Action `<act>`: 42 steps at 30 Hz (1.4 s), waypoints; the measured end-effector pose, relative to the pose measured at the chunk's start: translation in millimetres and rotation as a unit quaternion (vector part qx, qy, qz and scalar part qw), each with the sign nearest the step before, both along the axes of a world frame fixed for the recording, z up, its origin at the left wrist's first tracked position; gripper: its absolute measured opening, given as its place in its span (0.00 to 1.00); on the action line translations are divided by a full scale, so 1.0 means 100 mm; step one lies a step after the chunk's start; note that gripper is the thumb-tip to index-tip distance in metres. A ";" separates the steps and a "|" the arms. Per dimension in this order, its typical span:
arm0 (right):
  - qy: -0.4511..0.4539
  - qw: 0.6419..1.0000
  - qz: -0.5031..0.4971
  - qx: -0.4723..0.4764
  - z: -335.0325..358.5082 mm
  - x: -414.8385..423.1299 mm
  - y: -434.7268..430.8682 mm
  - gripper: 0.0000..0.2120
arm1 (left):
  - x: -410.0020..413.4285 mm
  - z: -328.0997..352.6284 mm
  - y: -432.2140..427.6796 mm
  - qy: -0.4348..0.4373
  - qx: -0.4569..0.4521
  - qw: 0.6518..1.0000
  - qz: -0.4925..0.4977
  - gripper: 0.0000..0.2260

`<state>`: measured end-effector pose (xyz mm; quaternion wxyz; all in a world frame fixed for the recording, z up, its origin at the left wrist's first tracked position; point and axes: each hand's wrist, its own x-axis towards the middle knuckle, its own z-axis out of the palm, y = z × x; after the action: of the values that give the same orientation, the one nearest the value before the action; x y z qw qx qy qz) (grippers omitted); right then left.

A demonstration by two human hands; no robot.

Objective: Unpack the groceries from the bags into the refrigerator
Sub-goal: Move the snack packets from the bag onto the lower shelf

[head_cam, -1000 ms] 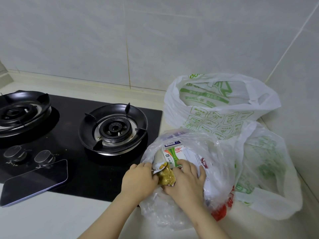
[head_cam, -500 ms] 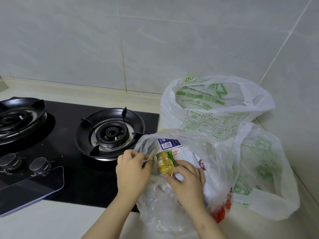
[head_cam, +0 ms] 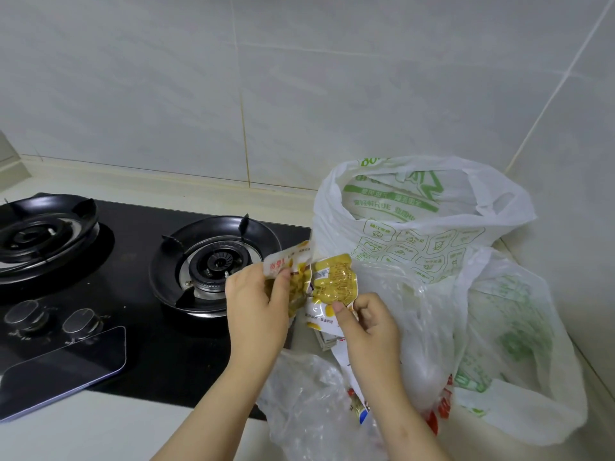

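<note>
Two yellow food packets were held up at the right edge of the hob [head_cam: 139,331], clear of the bags. The left packet [head_cam: 289,261], white and red at its top, was gripped by the left hand [head_cam: 258,304], with the fingers curled round its body and the thumb pressed to its upper part; it was seen over the hob's right rim. The right packet [head_cam: 337,279], touching the first along one side, was pinched at its lower edge between thumb and forefinger of the right hand [head_cam: 369,327], just off the hob to the right, the other fingers being curled in.

A clear plastic bag [head_cam: 309,410] was spread open at the hob's front right corner, below both wrists, with a printed carton [head_cam: 327,342] partly seen inside it. A white bag with green print [head_cam: 416,241] was stood open right of the hob, at its back corner. A second white bag [head_cam: 519,327] was slumped further right of the hob, against the tiled wall.

A phone [head_cam: 66,367] was laid face up across the hob's front edge, near two knobs [head_cam: 80,322].
</note>
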<state>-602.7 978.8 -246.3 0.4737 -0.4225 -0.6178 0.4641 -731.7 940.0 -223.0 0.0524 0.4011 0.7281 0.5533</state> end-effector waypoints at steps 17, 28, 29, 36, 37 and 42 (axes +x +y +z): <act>0.186 0.959 0.089 -0.194 0.15 0.06 0.02 0.12 | 0.11 0.13 -0.22 -0.455 0.006 0.888 -0.070 0.14; 0.103 0.937 0.277 -0.186 0.10 -0.18 -0.33 0.16 | 0.23 0.10 -1.01 -0.405 0.086 0.904 0.108 0.14; 0.098 0.931 0.302 -0.183 0.12 -0.21 -0.41 0.16 | 0.24 0.09 -1.12 -0.402 0.097 0.901 0.133 0.14; 0.065 0.866 0.457 -0.193 0.19 -0.47 -1.07 0.14 | 0.32 0.05 -1.96 -0.381 0.137 0.870 0.283 0.13; 0.060 0.856 0.478 -0.187 0.20 -0.51 -1.17 0.14 | 0.33 0.05 -2.08 -0.376 0.142 0.865 0.301 0.13; 0.024 0.801 0.572 -0.174 0.20 -0.66 -1.73 0.14 | 0.41 0.02 -2.69 -0.342 0.175 0.838 0.387 0.12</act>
<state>-669.1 805.8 -225.9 0.0554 -0.0570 -0.6445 0.7605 -690.4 670.7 -221.2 0.0085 -0.1259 0.6506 0.7489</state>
